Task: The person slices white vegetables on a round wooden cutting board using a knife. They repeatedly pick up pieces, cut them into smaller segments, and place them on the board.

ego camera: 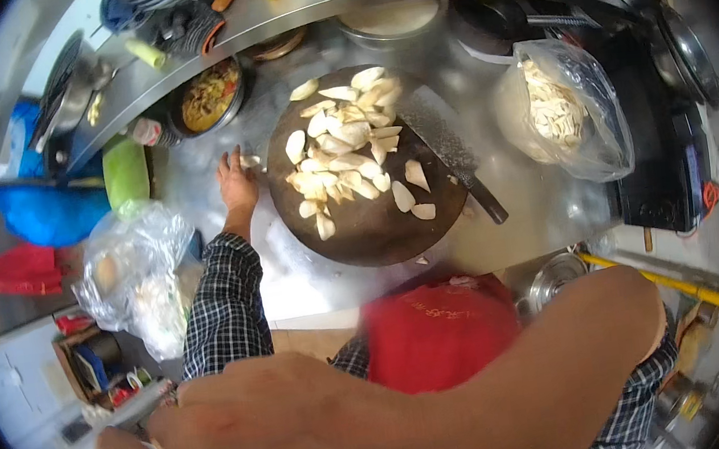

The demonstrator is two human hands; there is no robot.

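My left hand [237, 184] rests at the left of the round chopping board [361, 238], its fingers apart on the steel counter. Beside its fingertips lies a small pale slice [249, 161]. A heap of pale cut pieces [340, 146], mushroom or a similar vegetable, covers the board's upper left and middle. The cleaver [439, 130] lies flat on the board's right side, its black handle over the edge; neither hand touches it. Very near the camera, my right hand [242, 420] is raised across the lower view. Its fingers are partly hidden, so its grip does not show.
A clear plastic bag of pale slices [554, 106] stands at the right. Plastic bags [143, 271] and a green gourd-like vegetable [125, 172] sit at the left. A bowl of cooked food [209, 98] stands under the overhead steel shelf [332, 0].
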